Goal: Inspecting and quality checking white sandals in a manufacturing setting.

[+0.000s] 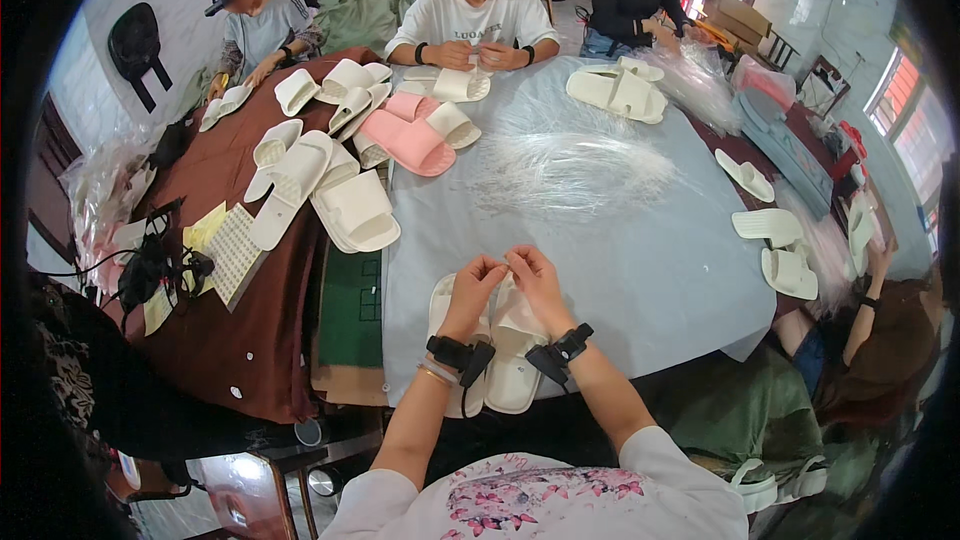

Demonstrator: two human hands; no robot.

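Observation:
A pair of cream slide slippers (513, 370) lies side by side at the near edge of the table, beneath my wrists. Above their toe ends, my left hand (477, 287) and my right hand (536, 283) are raised with fingertips pinched close together. Whatever they pinch is too small or thin to make out. My hands and wrist straps partly cover both slippers. Beyond my hands spreads a loose heap of thin clear plastic strands (580, 172). Left of it lie a pink slipper (408, 140) and several more cream slippers (358, 212).
Grey sheeting (640, 280) covers the table, with brown cloth (190, 280) at left. A sticker sheet (237, 255) and black cables (150, 270) lie there. Cream slippers (768, 227) sit at the right edge. Several people work around the table; one person's arm (868, 310) is close at right.

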